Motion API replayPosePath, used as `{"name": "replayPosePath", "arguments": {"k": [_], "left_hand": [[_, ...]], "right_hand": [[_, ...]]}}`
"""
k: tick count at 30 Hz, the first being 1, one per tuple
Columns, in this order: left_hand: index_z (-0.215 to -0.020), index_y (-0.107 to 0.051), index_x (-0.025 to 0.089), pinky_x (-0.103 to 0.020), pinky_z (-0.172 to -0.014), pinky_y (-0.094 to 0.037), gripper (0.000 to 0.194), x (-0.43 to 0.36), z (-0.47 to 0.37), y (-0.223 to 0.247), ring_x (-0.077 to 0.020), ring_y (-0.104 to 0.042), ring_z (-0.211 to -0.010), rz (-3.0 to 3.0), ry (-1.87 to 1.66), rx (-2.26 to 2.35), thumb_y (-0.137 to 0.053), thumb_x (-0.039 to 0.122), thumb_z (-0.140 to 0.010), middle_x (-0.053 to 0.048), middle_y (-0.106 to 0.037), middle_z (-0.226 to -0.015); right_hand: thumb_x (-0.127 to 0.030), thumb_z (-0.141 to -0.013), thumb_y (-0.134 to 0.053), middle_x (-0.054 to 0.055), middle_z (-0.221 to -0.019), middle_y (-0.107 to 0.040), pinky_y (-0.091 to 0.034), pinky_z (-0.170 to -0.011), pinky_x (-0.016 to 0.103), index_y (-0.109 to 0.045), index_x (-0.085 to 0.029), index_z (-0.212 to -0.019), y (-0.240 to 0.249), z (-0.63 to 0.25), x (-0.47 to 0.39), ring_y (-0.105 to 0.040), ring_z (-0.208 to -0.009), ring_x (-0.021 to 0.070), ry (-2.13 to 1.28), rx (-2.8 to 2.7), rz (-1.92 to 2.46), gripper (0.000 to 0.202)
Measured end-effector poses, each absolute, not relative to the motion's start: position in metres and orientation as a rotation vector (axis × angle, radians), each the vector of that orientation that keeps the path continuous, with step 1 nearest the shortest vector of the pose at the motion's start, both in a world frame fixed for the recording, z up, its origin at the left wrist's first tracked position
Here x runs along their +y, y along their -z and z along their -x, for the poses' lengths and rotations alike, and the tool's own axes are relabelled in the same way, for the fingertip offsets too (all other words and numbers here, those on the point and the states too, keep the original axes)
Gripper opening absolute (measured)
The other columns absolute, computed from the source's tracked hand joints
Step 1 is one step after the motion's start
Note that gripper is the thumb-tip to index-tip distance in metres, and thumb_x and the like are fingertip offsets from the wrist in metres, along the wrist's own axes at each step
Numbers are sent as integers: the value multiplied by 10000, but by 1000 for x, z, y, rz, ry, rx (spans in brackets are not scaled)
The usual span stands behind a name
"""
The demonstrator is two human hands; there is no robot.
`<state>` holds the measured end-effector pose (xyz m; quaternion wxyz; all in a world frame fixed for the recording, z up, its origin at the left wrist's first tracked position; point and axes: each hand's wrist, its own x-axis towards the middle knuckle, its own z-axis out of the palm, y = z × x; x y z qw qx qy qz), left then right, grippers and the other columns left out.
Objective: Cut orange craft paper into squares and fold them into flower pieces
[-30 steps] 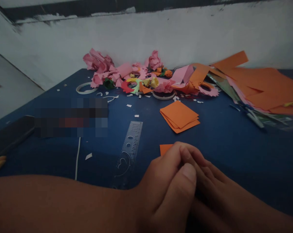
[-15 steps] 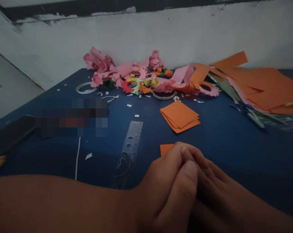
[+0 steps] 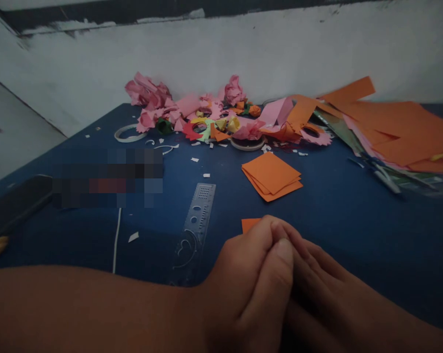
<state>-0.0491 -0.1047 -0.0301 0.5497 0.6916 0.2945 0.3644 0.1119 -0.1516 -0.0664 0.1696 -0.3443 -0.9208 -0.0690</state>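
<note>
My left hand (image 3: 254,279) and my right hand (image 3: 317,274) are pressed together at the lower middle, fingers curled and closed. Whatever they hold, if anything, is hidden between them. Just behind my left hand, part of an orange paper piece (image 3: 250,225) shows on the blue table (image 3: 354,220). Farther back lies a small stack of orange paper squares (image 3: 271,174). To the left of my hands is a clear plastic ruler (image 3: 199,211) with cut-out shapes.
Crumpled pink paper (image 3: 148,93) and cut coloured scraps lie along the back by the wall. Large orange sheets (image 3: 408,130) cover the back right. A tape roll (image 3: 129,133), a white cord (image 3: 116,240) and a dark object (image 3: 19,201) are at the left.
My hands remain together; the left thumb has shifted slightly to the left. Nothing else has visibly moved apart from a tiny shift of the view.
</note>
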Motion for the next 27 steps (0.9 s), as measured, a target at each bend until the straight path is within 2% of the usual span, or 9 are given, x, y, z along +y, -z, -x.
{"name": "replayPosePath", "arguments": {"k": [4,9,15,18,20,23,25,27], "left_hand": [[-924,-579,232,-274,-502,-512,171,-104,52,33,-164,-610,-625,-1914,-887,779,-411,247,-900,-11,-640,-713],[-977,-610,239,-327,-607,-531,186,-103,51,35,-227,-630,-784,-2232,-861,736,-519,342,-851,-28,-660,-765],[-963,-600,224,-308,-645,-528,202,-105,49,31,-213,-626,-806,-2128,-843,738,-488,367,-874,-19,-650,-748],[-970,-576,214,-276,-634,-522,201,-110,48,29,-185,-627,-794,-1938,-863,789,-418,322,-910,-14,-655,-782],[-951,-560,214,-245,-603,-512,223,-112,48,28,-154,-625,-753,-1769,-888,819,-351,288,-933,-4,-655,-798],[-831,-555,210,-211,-569,-483,288,-105,49,27,-112,-592,-649,-1673,-810,790,-304,282,-952,24,-621,-707],[-758,-557,201,-187,-575,-455,319,-96,50,25,-86,-557,-617,-1733,-684,801,-322,282,-957,42,-574,-648],[-735,-561,192,-164,-551,-415,306,-87,51,24,-62,-511,-590,-1816,-584,843,-357,266,-951,58,-528,-614]], "right_hand": [[-300,-923,-327,167,-1438,-329,-415,-1023,426,-398,-147,-1364,56,-115,-150,-254,-1352,306,186,-2793,961,472],[-331,-898,-385,170,-1400,-388,-473,-967,408,-434,-140,-1342,50,-119,-144,-364,-1295,319,284,-2803,864,486],[-287,-909,-367,159,-1358,-446,-536,-873,363,-519,-138,-1257,52,-115,-139,-443,-1245,289,274,-2669,870,408],[-233,-918,-332,140,-1362,-450,-520,-893,386,-565,-161,-1188,58,-115,-143,-451,-1243,278,185,-2547,914,364],[-187,-912,-345,101,-1371,-453,-491,-939,362,-590,-200,-1117,60,-118,-147,-477,-1224,240,61,-2402,954,319],[-166,-842,-532,29,-1264,-551,-489,-921,227,-562,-265,-1076,55,-124,-149,-570,-1098,161,-296,-2147,1055,256],[-179,-813,-601,-25,-1039,-625,-516,-800,147,-529,-303,-1017,49,-128,-144,-619,-931,104,-638,-1821,1185,249],[-218,-795,-643,-50,-835,-595,-513,-667,112,-514,-293,-907,43,-129,-134,-606,-770,73,-1020,-1526,1219,186]]}}
